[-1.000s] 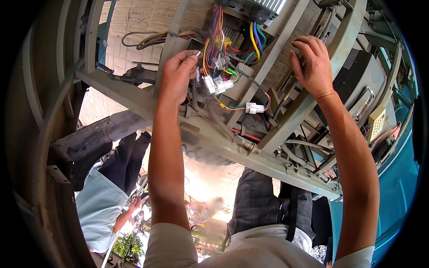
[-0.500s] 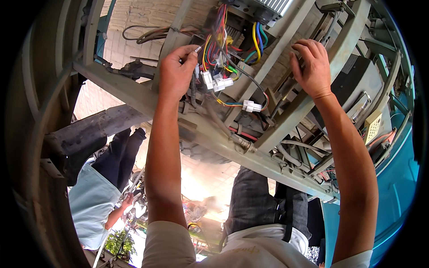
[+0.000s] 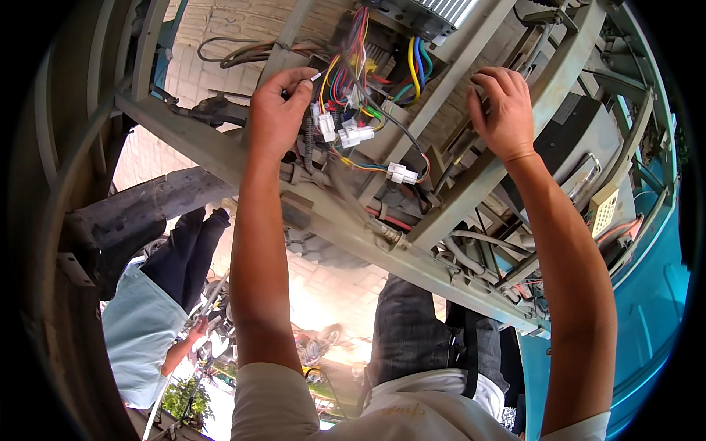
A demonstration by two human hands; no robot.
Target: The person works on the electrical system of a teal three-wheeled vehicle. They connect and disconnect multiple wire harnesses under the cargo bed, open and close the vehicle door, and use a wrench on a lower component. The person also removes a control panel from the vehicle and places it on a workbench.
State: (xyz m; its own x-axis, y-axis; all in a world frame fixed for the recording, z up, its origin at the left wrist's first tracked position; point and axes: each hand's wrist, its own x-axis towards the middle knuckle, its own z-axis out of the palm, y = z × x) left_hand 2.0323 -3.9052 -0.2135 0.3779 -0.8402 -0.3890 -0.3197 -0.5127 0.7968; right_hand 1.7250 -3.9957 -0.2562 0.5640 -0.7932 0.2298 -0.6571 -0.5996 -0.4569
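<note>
Pinching a white-tipped lead end (image 3: 316,76) below-left of the finned controller box (image 3: 441,16)

Closest, below-left of the controller box: holding the lead end between closed thumb and forefinger of the left hand (image 3: 281,106), with the tip poking out, joined to nothing visible. Below-right of the box: holding nothing visible in the right hand (image 3: 504,110), half open with loosely curled fingers, by a grey frame beam (image 3: 463,198); cannot tell whether pressing on it.

Deeper in, below-left of the box: among multicoloured wires (image 3: 358,37), a white multi-pin connector (image 3: 324,126) just beside a second white connector (image 3: 355,134). Mated or not: cannot tell.

Below the box: a third white connector (image 3: 401,173), wired at both ends, so seemingly joined. At the box's underside: thick yellow, blue and green cables (image 3: 412,70), apparently already attached. By the look of it, left unjoined: at least the lead end.

Farthest, well below-left of the box: another person (image 3: 143,323) in a pale blue shirt.
</note>
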